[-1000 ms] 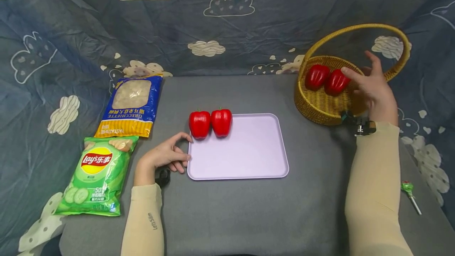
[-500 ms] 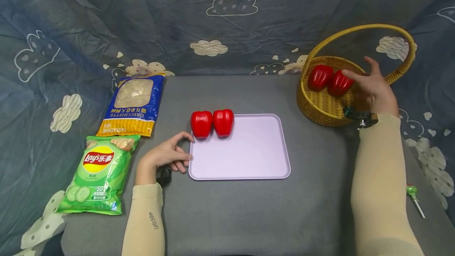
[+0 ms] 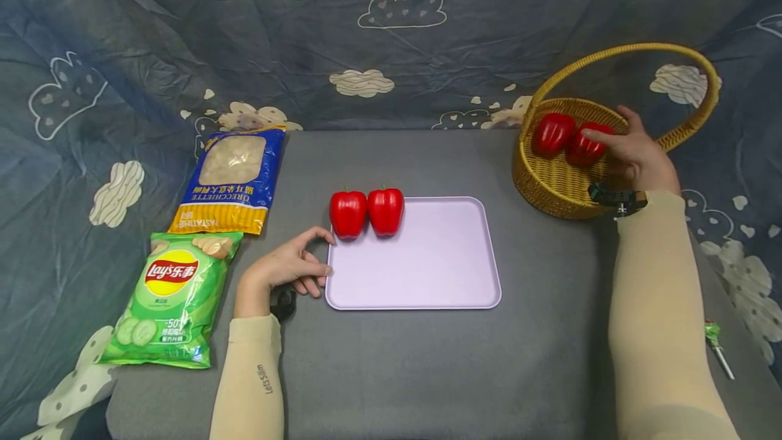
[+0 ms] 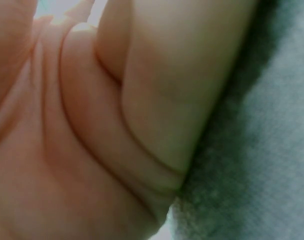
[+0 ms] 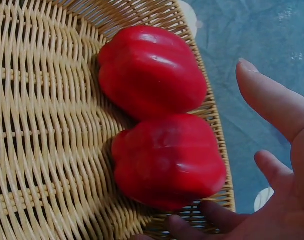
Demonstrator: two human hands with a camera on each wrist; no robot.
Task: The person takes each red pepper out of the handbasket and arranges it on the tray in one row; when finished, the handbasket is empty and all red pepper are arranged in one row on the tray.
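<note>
My left hand (image 3: 282, 265) rests at the left edge of a pale lilac tray (image 3: 427, 270), with thumb and index fingertips touching its rim. Two red bell peppers (image 3: 349, 214) stand side by side at the tray's upper left. In the left wrist view, the palm (image 4: 82, 125) fills most of the picture. My right hand (image 3: 644, 155) reaches into a wicker basket (image 3: 546, 189) that contains two more red bell peppers. It is nearest the right-hand pepper (image 5: 169, 162). In the right wrist view, the thumb is spread away and several fingertips lie close by that pepper's lower side.
An arched handle (image 3: 617, 49) rises over the basket. At left lie a blue and yellow orecchiette bag (image 3: 232, 161) and a green chip bag (image 3: 165, 304). A green-wrapped lollipop (image 3: 713, 335) lies far right. A cloud-patterned cloth (image 3: 391, 53) hangs behind the table.
My right hand has sunk slightly and come closer to the right-hand pepper in the basket. The whole head view has shifted a little. The left hand keeps its place at the tray.
</note>
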